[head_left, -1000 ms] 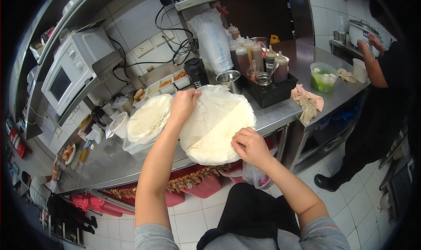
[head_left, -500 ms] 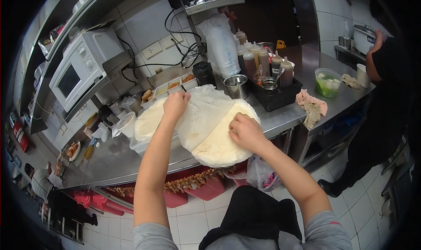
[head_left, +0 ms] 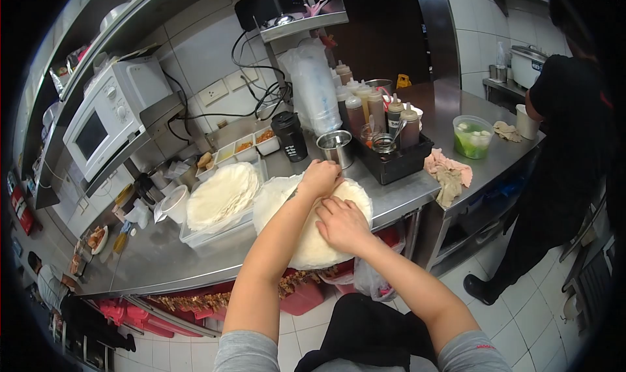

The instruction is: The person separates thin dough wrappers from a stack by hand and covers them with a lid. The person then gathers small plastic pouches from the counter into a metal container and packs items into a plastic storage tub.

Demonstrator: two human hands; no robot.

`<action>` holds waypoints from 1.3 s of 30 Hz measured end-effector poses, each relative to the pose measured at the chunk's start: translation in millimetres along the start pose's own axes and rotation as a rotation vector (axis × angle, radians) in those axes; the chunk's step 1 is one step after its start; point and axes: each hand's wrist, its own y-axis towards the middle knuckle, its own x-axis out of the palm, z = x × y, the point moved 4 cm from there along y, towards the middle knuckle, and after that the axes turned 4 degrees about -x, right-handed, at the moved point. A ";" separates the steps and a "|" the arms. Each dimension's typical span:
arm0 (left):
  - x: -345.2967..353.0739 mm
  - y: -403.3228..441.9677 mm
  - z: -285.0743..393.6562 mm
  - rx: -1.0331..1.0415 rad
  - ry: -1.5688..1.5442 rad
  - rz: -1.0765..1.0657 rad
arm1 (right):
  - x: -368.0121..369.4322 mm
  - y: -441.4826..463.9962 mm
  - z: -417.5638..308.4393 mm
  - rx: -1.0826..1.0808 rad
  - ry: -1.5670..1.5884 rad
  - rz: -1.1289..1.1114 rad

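A stack of thin, round, pale dough sheets (head_left: pixel 306 249) lies in front of me at the counter's front edge. My left hand (head_left: pixel 321 178) is at the far side of this stack, fingers pinched at the top sheet's edge; the fingertips are partly hidden. Just below it, my right hand (head_left: pixel 342 225) rests on the stack with its fingers stretched out. To the left, a second pile of round sheets (head_left: pixel 223 193) sits on a clear plastic container (head_left: pixel 202 237); neither hand touches it.
Behind the stack stand a steel cup (head_left: pixel 335 149), a black tumbler (head_left: pixel 289 137) and a black caddy (head_left: pixel 396 160) of sauce bottles. Cloths (head_left: pixel 448 175) and a tub of green food (head_left: pixel 473 137) are to the right. A person in black (head_left: pixel 561 124) stands at far right.
My left hand has moved right, close to my right hand; the sheet it held raised over the left pile is no longer spread there. That pile now shows fully. The view has shifted slightly.
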 end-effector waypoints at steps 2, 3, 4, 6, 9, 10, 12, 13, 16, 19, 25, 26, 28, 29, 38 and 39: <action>1.0 -1.3 0.7 0.044 0.071 0.036 | 0.2 -0.3 0.8 0.013 0.007 -0.009; 3.3 -2.1 0.7 0.027 0.094 0.042 | 1.0 -0.3 0.6 0.018 0.015 -0.016; 6.0 -3.4 0.6 0.008 0.118 0.047 | 0.5 0.2 0.5 0.028 0.017 -0.028; 3.9 -6.6 1.3 -0.015 0.146 0.057 | -1.1 0.9 -0.5 0.049 0.023 -0.055; 2.0 -4.3 4.6 -0.006 0.176 0.058 | 1.8 0.2 0.4 0.053 0.015 -0.042; 2.0 -2.7 6.2 0.004 0.202 0.045 | 1.9 0.2 0.8 0.060 0.028 -0.069; 3.7 0.1 5.2 -0.026 0.231 0.064 | -0.8 1.2 0.2 0.069 0.053 -0.124; 6.0 0.6 2.0 -0.069 0.233 0.092 | 0.4 -0.2 0.7 0.056 0.011 -0.070; 2.3 -8.9 -16.7 -0.240 0.149 0.175 | 9.7 -2.7 2.9 0.027 -0.062 0.033; -4.1 -18.4 -31.9 -0.357 0.021 0.231 | 8.5 8.0 9.2 0.094 0.005 -0.143; -11.9 -21.8 -39.0 -0.373 0.039 0.255 | 4.6 19.3 45.4 0.265 -0.049 -0.320; -12.9 -24.3 -43.1 -0.370 0.058 0.255 | 5.1 19.6 46.4 0.275 -0.049 -0.348; -15.6 -30.2 -53.2 -0.384 0.097 0.259 | 6.9 20.1 46.6 0.297 -0.042 -0.400; -18.6 -32.2 -58.0 -0.401 0.115 0.264 | 5.9 20.5 46.1 0.298 -0.044 -0.407; -45.2 -54.9 -90.7 -0.513 0.187 0.212 | 5.2 21.0 45.1 0.293 -0.032 -0.406; -42.7 -54.0 -87.1 -0.466 0.202 0.224 | 5.2 21.1 44.7 0.292 -0.039 -0.404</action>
